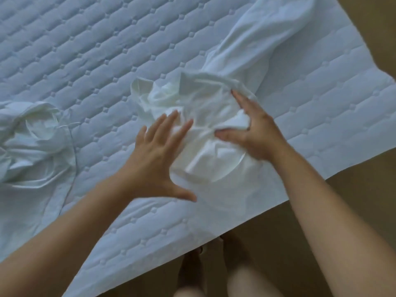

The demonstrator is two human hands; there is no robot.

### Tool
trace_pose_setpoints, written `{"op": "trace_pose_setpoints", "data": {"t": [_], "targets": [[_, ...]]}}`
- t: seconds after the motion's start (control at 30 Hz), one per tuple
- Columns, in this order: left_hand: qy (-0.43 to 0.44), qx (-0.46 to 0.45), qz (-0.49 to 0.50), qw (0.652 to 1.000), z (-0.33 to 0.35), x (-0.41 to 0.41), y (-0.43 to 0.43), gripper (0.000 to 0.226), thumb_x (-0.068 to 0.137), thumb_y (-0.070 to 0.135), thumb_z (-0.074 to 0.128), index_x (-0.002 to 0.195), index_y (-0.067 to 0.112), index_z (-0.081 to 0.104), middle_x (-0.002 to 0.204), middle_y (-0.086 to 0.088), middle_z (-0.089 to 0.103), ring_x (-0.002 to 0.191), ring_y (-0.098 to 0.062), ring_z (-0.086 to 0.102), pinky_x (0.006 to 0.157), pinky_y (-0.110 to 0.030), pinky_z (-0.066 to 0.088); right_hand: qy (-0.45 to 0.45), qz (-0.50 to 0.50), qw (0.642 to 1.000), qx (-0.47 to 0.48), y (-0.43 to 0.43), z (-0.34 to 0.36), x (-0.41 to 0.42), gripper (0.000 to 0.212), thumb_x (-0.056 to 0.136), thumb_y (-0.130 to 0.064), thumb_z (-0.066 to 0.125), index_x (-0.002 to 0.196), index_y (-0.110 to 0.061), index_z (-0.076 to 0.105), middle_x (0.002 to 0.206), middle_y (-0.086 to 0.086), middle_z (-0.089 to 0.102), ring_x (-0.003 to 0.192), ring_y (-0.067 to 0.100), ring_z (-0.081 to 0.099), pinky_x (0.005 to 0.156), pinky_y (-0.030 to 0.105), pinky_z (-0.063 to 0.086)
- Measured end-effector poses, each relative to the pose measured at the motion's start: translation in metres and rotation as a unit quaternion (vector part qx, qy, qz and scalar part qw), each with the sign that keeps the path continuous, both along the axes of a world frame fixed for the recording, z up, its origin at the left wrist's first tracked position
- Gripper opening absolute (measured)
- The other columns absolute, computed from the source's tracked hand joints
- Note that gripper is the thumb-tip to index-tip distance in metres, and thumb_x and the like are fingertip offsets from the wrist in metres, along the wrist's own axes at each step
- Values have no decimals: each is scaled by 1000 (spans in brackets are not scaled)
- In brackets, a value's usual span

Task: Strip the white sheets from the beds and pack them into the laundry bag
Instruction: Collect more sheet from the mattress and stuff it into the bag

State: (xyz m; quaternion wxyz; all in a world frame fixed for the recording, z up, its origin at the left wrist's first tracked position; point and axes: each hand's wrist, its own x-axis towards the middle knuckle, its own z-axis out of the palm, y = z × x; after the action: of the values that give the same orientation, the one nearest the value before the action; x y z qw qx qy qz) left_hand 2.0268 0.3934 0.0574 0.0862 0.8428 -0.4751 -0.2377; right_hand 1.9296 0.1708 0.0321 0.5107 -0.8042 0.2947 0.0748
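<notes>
One bed fills most of the frame, its quilted mattress cover (96, 50) bare and running from the upper left down to the lower edge. Two heaps of white linen lie on it. The first sheet (214, 166) is bunched up at the centre of the frame, close to the near edge of the bed, with a long rumpled tail stretching away to the upper right. The second heap (32, 146) lies crumpled at the left edge of the frame, well apart from the first; whether it is a separate sheet cannot be told. Two bare hands reach in from below, both on the centre heap. The left hand (156, 155) lies flat on its left side, fingers straight and spread, thumb out, gripping nothing. The right hand (255, 129) rests on its right side, fingers stretched toward the top of the frame and thumb pointing left, with a fold of cloth bulging up between thumb and fingers; it is not closed round the cloth. Brown floor (375, 28) shows at the upper right and along the bottom, where the person's two legs (246, 281) stand against the bed.
</notes>
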Motion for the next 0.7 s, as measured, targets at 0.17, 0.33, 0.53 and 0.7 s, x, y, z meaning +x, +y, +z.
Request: {"op": "trace_pose_setpoints", "data": {"t": [0.17, 0.33, 0.53, 0.7], "targets": [[-28, -41, 77, 996, -36, 11, -44, 133, 37, 85, 60, 150, 36, 10, 157, -19, 13, 142, -41, 21, 103, -65, 30, 1, -6, 985, 175, -47, 1, 36, 70, 62, -42, 74, 130, -33, 55, 113, -11, 66, 103, 10, 65, 83, 25, 51], [-33, -138, 67, 988, -36, 16, -82, 110, 41, 81, 64, 136, 34, 37, 109, -15, 61, 91, -36, 61, 78, -34, 46, 26, 84, 948, 305, -85, -10, 40, 40, 84, -24, 54, 120, -10, 65, 120, 11, 66, 108, 25, 64, 88, 35, 50], [39, -193, 136, 971, -16, -11, -60, 55, 53, 64, 68, 91, 26, 56, 71, -4, 64, 57, -27, 54, 53, -26, 45, 91, 103, 934, 331, -71, -8, 43, 32, 76, -22, 67, 103, -6, 69, 97, 9, 72, 88, 22, 68, 80, 33, 52], [139, -101, 210, 962, 16, -35, -23, 51, 47, 54, 87, 79, 19, 70, 63, 22, 58, 58, -3, 53, 55, -10, 39, 213, 197, 929, 231, -15, -4, 48, 18, 97, -19, 49, 88, -18, 64, 71, -10, 56, 65, 3, 57, 55, 15, 42]]}}
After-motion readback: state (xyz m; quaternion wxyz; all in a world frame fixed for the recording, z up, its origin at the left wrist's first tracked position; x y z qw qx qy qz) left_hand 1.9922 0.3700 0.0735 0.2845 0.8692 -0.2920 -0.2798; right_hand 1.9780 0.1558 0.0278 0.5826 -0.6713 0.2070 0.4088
